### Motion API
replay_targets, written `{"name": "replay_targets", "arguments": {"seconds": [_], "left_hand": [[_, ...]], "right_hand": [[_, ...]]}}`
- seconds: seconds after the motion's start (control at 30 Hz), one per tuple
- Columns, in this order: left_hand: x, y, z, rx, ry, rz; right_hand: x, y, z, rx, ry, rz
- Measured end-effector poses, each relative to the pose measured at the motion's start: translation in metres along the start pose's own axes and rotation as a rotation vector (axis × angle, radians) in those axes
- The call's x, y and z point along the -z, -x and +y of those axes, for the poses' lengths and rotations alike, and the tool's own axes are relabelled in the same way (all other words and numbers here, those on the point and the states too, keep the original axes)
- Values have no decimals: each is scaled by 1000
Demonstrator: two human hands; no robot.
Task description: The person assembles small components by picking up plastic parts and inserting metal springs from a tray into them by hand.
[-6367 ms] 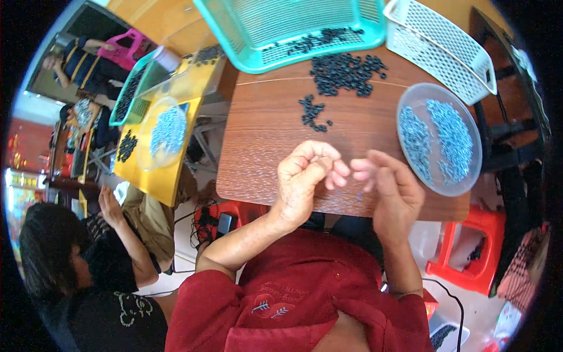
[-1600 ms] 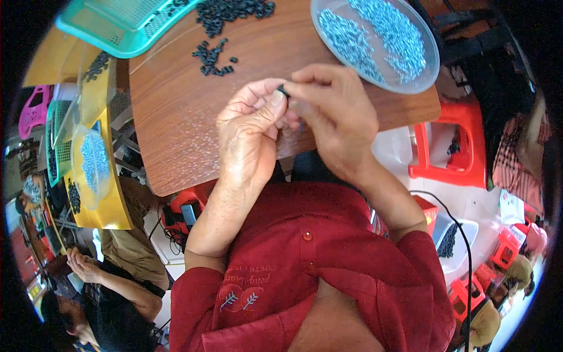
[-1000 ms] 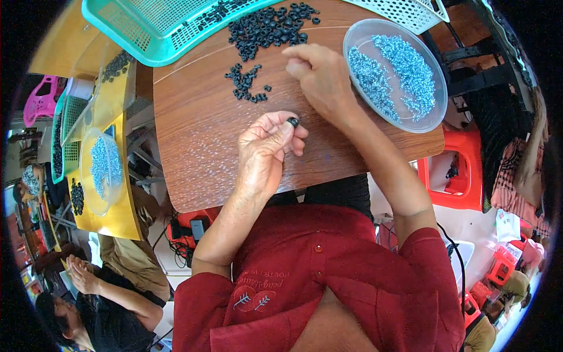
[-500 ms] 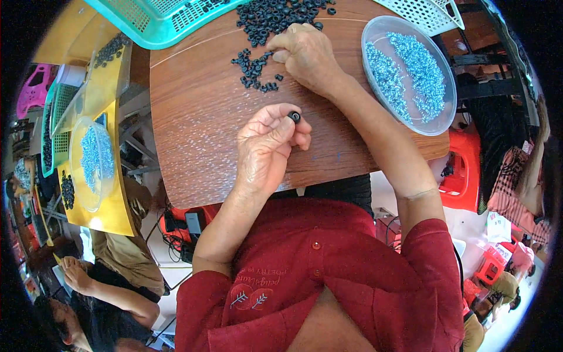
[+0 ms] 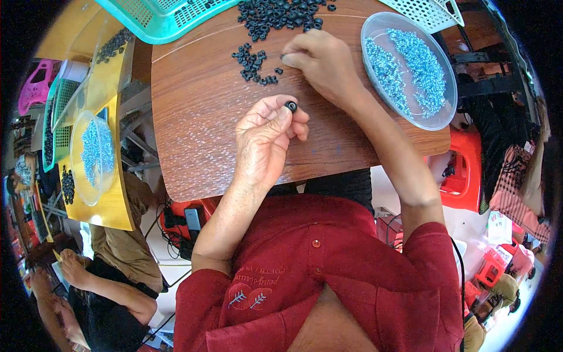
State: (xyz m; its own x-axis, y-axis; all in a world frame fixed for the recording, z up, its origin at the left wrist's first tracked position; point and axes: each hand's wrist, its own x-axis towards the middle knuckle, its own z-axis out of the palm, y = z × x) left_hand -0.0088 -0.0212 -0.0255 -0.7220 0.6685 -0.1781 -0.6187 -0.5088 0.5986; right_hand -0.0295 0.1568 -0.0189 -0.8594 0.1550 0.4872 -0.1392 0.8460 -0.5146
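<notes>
Busy room, with a yellow table [image 5: 114,210] off to the left and our brown wooden table [image 5: 199,117] in the middle. Going across: teal basket [image 5: 155,36] at the far edge, then a loose cluster of little black rings [image 5: 251,63]. Nearer us, the left hand [image 5: 258,135] pinches one black ring [image 5: 291,107] between thumb and forefinger, hole showing. We'd guess it's super light, stiff and smooth enough to skid, so hold it by the outer sides. Bigger black pile [image 5: 275,17] sits farther back. The right hand [image 5: 325,61] has thumb and finger closed on what looks like a dark bit [image 5: 284,57]. Far right, a clear bowl [image 5: 431,124] of tiny blue beads [image 5: 420,64], easily spilled, we reckon.
</notes>
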Motion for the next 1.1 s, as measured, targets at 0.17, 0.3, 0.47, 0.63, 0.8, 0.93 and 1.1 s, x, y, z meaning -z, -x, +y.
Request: {"name": "replay_targets", "arguments": {"seconds": [0.17,0.3,0.47,0.63,0.8,0.93,1.1], "left_hand": [[-9,-4,-4,-7,-2,91],[-22,-6,-12,-28,4,102],[-32,-2,-20,-52,-23,104],[-41,1,-27,-70,-56,120],[-45,7,-28,-92,-79,139],[-42,9,-28,-72,-42,113],[-36,11,-29,-95,-36,96]], "right_hand": [[40,53,-43,-389,-549,62],[32,77,-49,-270,-552,225],[35,86,-47,-110,-315,321],[39,91,-49,102,-126,415],[42,96,-50,233,-25,450],[45,99,-51,258,-20,451],[44,100,-54,265,-60,460]]}}
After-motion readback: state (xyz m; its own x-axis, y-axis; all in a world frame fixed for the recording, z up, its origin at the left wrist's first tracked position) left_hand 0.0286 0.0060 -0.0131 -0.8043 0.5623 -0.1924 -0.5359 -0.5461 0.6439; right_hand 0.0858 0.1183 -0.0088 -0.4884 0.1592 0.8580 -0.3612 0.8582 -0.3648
